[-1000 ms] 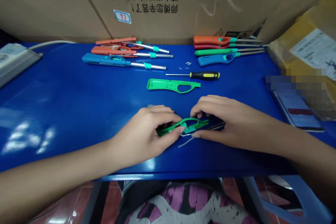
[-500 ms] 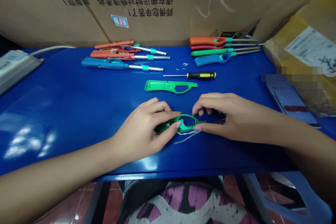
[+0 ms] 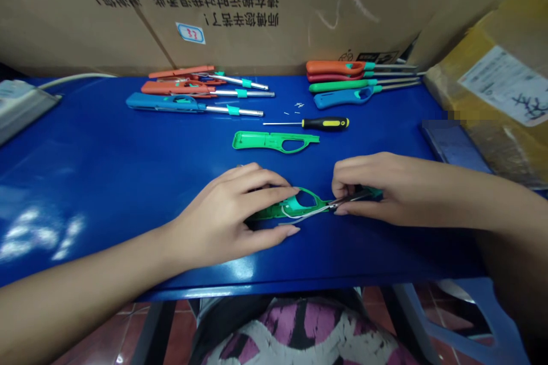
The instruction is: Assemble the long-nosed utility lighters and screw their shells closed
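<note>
A green lighter half-shell (image 3: pixel 317 201) with a teal trigger and thin white wires lies on the blue table near its front edge. My left hand (image 3: pixel 233 214) rests over its left part, fingers spread, the fingertips touching the shell by the trigger. My right hand (image 3: pixel 368 191) pinches a dark metal tube (image 3: pixel 345 199) at the shell's right end; teal shows beside the palm. Behind them lies a second green half-shell (image 3: pixel 274 141), its hollow side up. A black and yellow screwdriver (image 3: pixel 326 124) is behind that, with several tiny screws (image 3: pixel 298 106).
At the back left lie orange and blue lighters (image 3: pixel 166 102) with metal tubes; several coloured lighters (image 3: pixel 342 98) are stacked at the back right. A cardboard box (image 3: pixel 240 45) stands behind. A power strip (image 3: pixel 28 108) is at left, a taped package (image 3: pixel 505 85) at right.
My right hand has closed round the metal tube and shifted slightly right. My left thumb has come off the teal trigger and lies lower, apart from the fingers. The view has shifted slightly.
</note>
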`<state>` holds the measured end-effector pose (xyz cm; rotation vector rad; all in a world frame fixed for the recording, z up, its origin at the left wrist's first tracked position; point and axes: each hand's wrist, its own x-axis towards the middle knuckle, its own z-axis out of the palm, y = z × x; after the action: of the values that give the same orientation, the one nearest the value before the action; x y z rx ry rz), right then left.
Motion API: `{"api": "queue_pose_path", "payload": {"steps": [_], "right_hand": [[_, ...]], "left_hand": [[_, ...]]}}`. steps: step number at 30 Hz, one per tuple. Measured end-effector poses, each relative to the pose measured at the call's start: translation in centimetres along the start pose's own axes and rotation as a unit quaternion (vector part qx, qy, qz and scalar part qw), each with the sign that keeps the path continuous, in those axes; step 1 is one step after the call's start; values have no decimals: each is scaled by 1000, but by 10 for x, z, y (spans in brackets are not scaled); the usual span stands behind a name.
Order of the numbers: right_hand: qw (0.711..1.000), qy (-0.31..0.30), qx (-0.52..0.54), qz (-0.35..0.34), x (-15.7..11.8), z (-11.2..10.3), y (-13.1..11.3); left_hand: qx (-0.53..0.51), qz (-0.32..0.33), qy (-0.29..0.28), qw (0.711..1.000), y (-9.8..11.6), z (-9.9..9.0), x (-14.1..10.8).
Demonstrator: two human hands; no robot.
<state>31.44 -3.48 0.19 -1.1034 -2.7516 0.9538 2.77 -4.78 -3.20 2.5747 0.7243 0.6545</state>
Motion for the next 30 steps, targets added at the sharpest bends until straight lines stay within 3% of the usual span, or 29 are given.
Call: {"api": "queue_pose_path", "payload": {"steps": [5, 16, 30], "right_hand": [[1000, 5, -1, 16, 1, -3, -3], [999, 4, -27, -36, -2, -4, -4], [984, 26, -173, -32, -2, 1, -12]], "left_hand": [[22, 9, -6, 1000, -2, 1, -3], [-43, -8, -5, 999, 1, -4, -3], [-47, -3, -3, 999, -4, -1, -4]]}}
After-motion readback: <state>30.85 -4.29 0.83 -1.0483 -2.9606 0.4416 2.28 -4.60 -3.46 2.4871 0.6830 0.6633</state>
